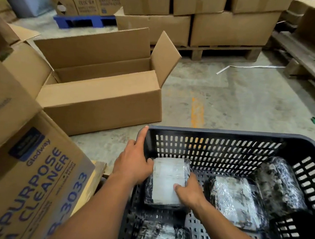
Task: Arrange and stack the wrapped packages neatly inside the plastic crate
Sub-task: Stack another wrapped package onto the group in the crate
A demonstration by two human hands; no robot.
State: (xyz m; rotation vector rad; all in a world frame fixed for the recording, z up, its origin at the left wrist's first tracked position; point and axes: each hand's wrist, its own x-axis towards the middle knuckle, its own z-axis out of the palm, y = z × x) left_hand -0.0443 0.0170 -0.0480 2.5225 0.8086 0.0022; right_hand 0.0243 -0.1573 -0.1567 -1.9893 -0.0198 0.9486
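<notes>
Both forearms reach forward from the bottom edge into the dark plastic crate point(226, 138). I see the left hand point(132, 164) against the left side of a wrapped package point(166, 182), its index finger stretched up along the crate corner. My right hand point(188, 193) is closed around the package's right near edge, thumb on top. This package lies in the left far part of the crate. A second package point(238, 201) lies to its right, a third point(279, 183) leans at the right wall, and a fourth point(162, 236) is near me. An open cardboard box point(102, 96) stands on the floor point(248, 104) beyond.
</notes>
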